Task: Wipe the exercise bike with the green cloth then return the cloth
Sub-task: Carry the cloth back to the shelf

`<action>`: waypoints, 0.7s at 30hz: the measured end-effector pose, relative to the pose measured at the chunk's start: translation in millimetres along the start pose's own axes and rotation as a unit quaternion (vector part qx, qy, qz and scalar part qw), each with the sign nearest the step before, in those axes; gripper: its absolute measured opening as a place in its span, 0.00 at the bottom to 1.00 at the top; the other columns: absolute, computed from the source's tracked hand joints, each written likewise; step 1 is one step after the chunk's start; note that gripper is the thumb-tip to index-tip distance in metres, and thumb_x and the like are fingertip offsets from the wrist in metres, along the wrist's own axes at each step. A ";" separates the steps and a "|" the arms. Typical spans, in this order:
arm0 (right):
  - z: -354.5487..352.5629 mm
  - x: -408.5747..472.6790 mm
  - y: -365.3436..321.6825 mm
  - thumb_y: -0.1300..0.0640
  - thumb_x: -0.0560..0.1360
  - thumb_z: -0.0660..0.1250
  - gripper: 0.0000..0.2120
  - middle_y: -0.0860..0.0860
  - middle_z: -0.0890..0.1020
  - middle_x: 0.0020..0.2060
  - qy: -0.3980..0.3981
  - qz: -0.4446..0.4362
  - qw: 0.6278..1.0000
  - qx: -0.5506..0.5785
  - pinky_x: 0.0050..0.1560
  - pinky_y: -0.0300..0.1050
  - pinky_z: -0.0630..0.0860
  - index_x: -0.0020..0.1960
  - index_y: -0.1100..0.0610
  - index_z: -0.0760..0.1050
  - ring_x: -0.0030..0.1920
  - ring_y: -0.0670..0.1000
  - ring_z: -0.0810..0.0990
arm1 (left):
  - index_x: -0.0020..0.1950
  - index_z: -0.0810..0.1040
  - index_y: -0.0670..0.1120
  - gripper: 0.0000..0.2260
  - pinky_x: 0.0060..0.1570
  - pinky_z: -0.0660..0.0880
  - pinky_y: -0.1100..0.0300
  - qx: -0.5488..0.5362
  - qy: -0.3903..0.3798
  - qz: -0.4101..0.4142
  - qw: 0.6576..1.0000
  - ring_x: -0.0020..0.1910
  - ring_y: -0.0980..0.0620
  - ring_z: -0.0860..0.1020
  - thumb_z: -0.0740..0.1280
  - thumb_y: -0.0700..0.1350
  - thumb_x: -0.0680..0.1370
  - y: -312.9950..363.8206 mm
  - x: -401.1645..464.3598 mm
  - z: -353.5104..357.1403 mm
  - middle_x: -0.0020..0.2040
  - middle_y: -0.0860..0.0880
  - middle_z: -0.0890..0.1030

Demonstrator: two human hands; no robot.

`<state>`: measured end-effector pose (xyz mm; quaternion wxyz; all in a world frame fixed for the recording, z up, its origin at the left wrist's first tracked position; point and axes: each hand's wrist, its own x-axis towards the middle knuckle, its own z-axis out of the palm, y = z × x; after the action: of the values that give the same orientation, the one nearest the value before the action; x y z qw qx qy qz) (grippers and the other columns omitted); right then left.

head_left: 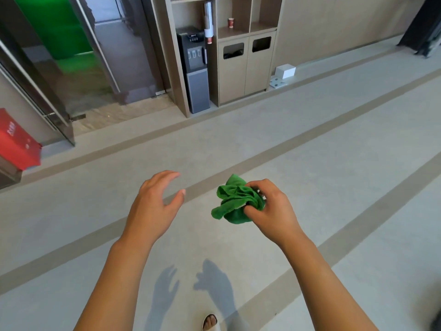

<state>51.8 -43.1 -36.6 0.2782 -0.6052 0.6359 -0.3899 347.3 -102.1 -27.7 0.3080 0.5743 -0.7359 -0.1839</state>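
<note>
The left hand hangs free over the floor, fingers relaxed and apart. The right hand grips the bunched green cloth. No exercise bike shows, so this looks like carrying; next, find the bike or the cloth's place.

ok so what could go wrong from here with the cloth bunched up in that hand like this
1. The crumpled green microfibre cloth is gripped only by the right hand, with a loose flap hanging below the fingers; it could slip out onto the grey floor.
2. The left hand is open and apart from the cloth, so it gives no support.
3. No exercise bike is in view, so the cloth must be carried further.
</note>
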 end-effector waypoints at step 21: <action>7.2 202.3 30.6 0.58 0.72 0.73 0.18 0.37 0.79 0.52 -0.036 -0.024 0.998 -0.055 0.49 0.40 0.76 0.59 0.41 0.80 0.54 0.38 0.77 | 0.71 0.76 0.57 0.19 0.70 0.71 0.53 -0.025 0.008 -0.053 0.998 0.71 0.54 0.73 0.69 0.55 0.81 -52.9 159.6 43.5 0.70 0.59 0.75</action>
<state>18.0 -244.9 -42.1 0.2575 -0.6480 0.6316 -0.3388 333.1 -273.1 -54.4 0.3182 0.6062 -0.6970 -0.2133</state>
